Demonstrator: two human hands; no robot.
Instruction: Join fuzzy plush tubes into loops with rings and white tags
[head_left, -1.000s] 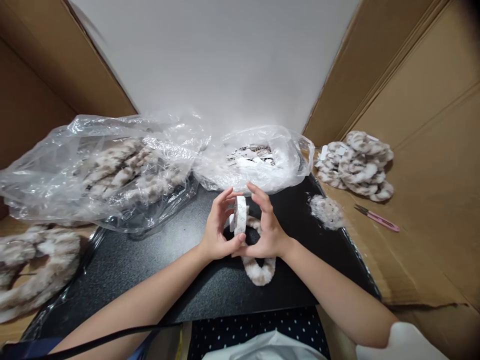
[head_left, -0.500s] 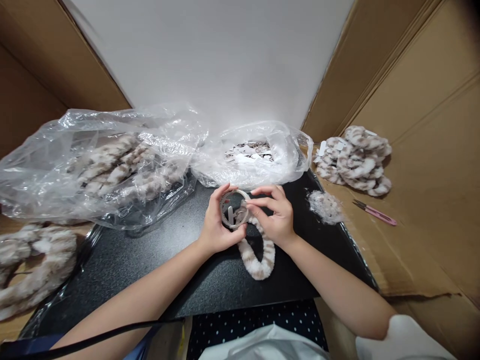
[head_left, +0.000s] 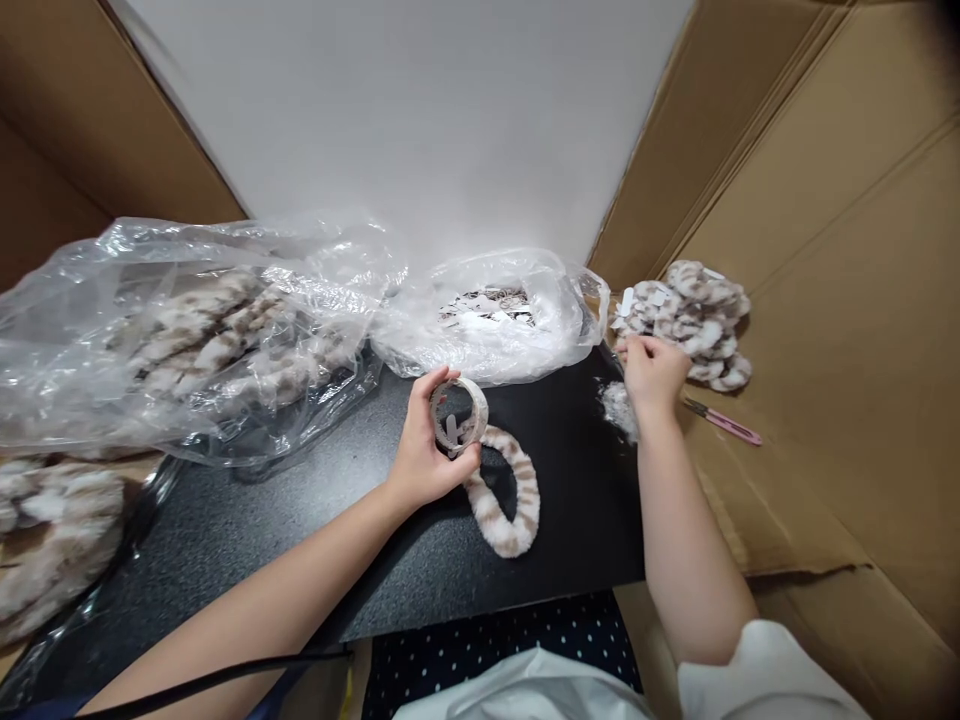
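My left hand [head_left: 429, 452] grips a roll of clear tape [head_left: 478, 405] above the black table, its ring upright with the opening facing me. Just below and to the right of the roll, a fluffy cream-and-brown striped headband [head_left: 529, 490] lies as a loop on the tabletop, a small white tag near its upper end. My right hand [head_left: 654, 372] is off to the right with fingertips pinched together, over the table's edge between a clump of white fluff [head_left: 619, 408] and a heap of fluffy headbands [head_left: 712, 310]. Whatever those fingers hold is too small to make out.
A clear plastic bag of fluffy bands [head_left: 217, 320] covers the table's back left. Beside it sits a bag of tags [head_left: 491, 345]. A pink-handled cutter [head_left: 727, 424] rests on cardboard at right. More fluffy bands [head_left: 67, 540] lie at left. Cardboard walls [head_left: 810, 250] flank the table.
My right hand has left the tape roll and moved right, beside the fluff and the heap of bands. My left hand still holds the roll. The whole view has shifted slightly.
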